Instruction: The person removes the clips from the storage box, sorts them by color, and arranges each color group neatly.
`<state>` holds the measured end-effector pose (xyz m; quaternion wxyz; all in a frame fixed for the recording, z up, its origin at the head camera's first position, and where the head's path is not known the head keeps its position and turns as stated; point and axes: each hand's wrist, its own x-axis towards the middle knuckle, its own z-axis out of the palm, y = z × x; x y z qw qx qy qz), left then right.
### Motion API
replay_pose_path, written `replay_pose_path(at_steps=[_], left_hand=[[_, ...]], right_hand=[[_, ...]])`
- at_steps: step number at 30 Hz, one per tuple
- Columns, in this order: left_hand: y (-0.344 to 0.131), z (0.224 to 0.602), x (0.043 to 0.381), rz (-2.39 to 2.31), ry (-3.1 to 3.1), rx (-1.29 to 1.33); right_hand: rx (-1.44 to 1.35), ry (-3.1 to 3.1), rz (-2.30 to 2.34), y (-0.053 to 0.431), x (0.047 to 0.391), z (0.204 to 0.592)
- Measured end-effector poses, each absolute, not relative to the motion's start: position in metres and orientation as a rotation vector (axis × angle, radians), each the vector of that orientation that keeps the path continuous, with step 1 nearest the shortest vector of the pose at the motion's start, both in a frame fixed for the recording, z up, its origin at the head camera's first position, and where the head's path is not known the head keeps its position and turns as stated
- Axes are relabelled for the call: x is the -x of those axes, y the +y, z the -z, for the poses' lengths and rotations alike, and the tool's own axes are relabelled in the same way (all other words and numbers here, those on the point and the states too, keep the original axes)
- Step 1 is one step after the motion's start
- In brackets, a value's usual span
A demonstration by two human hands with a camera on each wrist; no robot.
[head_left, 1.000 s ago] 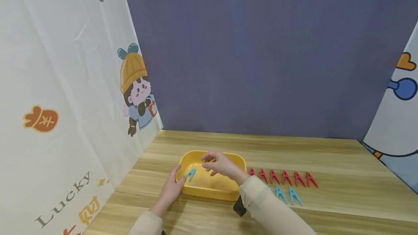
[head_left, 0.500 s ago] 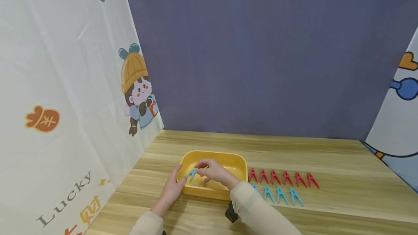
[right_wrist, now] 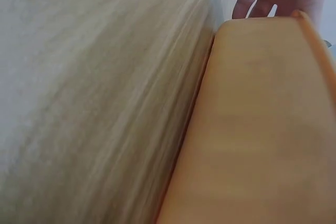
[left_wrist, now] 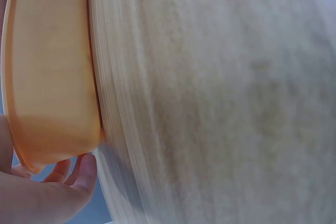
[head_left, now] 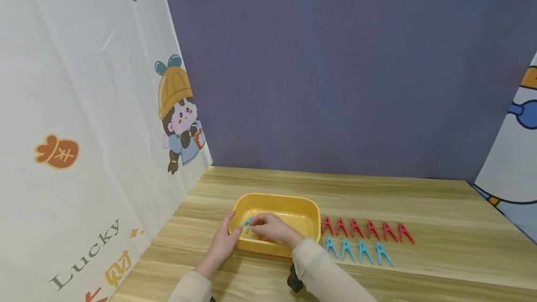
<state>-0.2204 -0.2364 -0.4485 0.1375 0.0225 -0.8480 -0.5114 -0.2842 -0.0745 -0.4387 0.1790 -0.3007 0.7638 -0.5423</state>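
Observation:
My left hand [head_left: 224,241] grips the left end of a yellow plastic basin [head_left: 308,241], its thumb over the rim and its fingers against the outside. In the left wrist view, those fingers [left_wrist: 86,169] curl around the basin's end. My right hand [head_left: 274,228] reaches down inside, fingers bent, the fingertips overlapping a blue clothespin [head_left: 248,223] in the left part of the basin. I cannot tell whether they pinch it. That clothespin lies near the left thumb, partly hidden by the right fingers. In the right wrist view, the basin's outer wall [right_wrist: 262,124] fills the right side.
To the right of the basin, several red clothespins [head_left: 371,230] lie in a row. A row of several blue clothespins [head_left: 347,250] runs in front of them. The wooden table [head_left: 419,209] meets a dark blue backdrop [head_left: 327,83] behind and a printed white sheet [head_left: 105,120] at left.
My right hand has moved left and down in the basin onto the blue clothespin, uncovering more blue clothespins on the table. The left hand stays on the basin. The view has shifted slightly.

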Motion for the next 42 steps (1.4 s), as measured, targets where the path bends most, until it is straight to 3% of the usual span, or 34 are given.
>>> replay_pose_path(at_steps=[14, 42], left_hand=[[-0.2366, 0.4461, 0.2199, 1.480, -2.451, -0.068], [-0.2381, 0.4538, 0.2203, 1.500, -2.466, -0.063]], right_hand=[[1.011, 2.266, 1.290, -0.0748, 0.2845, 0.4386], [0.965, 2.149, 1.389, -0.0753, 0.2852, 0.4462]])
